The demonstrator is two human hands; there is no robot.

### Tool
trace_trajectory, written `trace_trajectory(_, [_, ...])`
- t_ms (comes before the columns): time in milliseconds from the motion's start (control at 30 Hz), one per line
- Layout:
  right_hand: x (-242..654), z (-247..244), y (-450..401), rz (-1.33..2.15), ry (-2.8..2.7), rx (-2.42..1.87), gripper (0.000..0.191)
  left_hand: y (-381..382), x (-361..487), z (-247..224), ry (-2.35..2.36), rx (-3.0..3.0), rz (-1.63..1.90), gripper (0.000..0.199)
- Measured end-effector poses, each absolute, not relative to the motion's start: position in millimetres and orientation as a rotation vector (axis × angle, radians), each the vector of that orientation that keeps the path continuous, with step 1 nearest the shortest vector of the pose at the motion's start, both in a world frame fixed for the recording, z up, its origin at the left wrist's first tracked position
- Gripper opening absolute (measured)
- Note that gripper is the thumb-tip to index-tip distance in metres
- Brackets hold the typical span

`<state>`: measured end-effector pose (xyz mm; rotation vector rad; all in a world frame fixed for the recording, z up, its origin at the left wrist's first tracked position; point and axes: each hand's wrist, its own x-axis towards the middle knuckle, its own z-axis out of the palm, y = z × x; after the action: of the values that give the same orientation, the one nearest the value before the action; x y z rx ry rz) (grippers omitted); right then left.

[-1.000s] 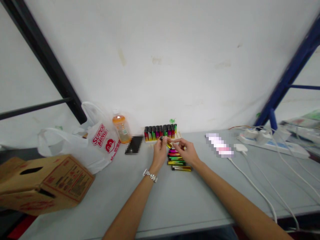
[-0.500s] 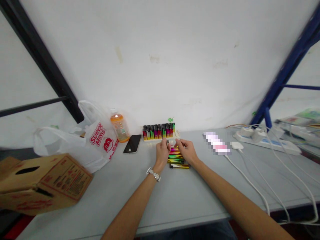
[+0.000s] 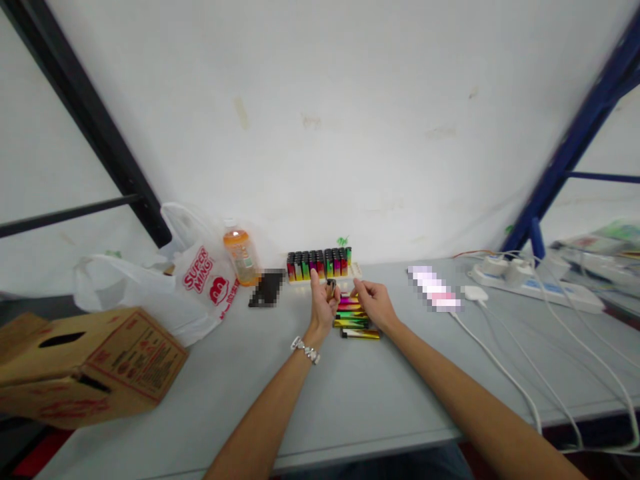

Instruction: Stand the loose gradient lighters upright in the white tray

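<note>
My left hand [image 3: 323,308] is closed round a lighter, and the lighter's dark metal-trimmed top [image 3: 331,287] sticks up between the fingers. Its thumb points up, off the lighter. To the right, my right hand [image 3: 375,301] has its fingers bent in a pinch; whatever is between the fingertips is too small to make out. Several colourful lighters [image 3: 356,323] lie side by side on the table between and below the hands. Behind them, rows of upright lighters [image 3: 320,263] with black tops stand in a pale tray [image 3: 354,271].
Left of the tray are a dark phone [image 3: 267,289], an orange drink bottle [image 3: 241,255], a white plastic bag [image 3: 200,300] and a cardboard box [image 3: 100,367]. On the right lie a lit phone [image 3: 434,288], a white charger [image 3: 474,292], a power strip [image 3: 540,283] and loose cables.
My left thumb has lifted and straightened upward, so the lighter's top shows more. My right hand stays almost in place.
</note>
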<state>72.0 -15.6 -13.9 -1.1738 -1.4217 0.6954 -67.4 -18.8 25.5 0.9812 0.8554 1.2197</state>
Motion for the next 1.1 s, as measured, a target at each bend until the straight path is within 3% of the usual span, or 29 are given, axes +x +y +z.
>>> trace_trajectory(167, [72.5,-15.7,-14.9,0.696,-1.423,-1.178,0.058,-18.5,-66.6,24.7,0.877,0.991,1.238,0.076])
trace_trajectory(400, [72.6,-13.2,-16.0,0.681,-1.459,-1.193,0.057,-16.2,-62.7,19.4,1.08,1.111,1.34,0.049])
trace_trajectory(633, [63.2,-3.5,-24.5,0.607,-1.442,-1.095,0.041,-13.4,-61.2,13.1,0.875,1.197,1.366,0.068])
trace_trajectory(800, [56.0,-3.8,-22.5,0.589,-1.333,-1.055,0.038,-11.5,-53.7,0.2,0.858,1.378,1.317,0.072])
trace_trajectory(967, [57.1,-7.3,-16.7,0.784,-1.189,-1.014,0.041,-8.1,-54.5,-8.7,0.937,1.532,1.247,0.067])
trace_trajectory(1100, [71.7,-3.7,-4.9,0.764,-1.166,-0.986,0.045,-2.8,-70.3,-5.8,1.151,1.902,1.218,0.049])
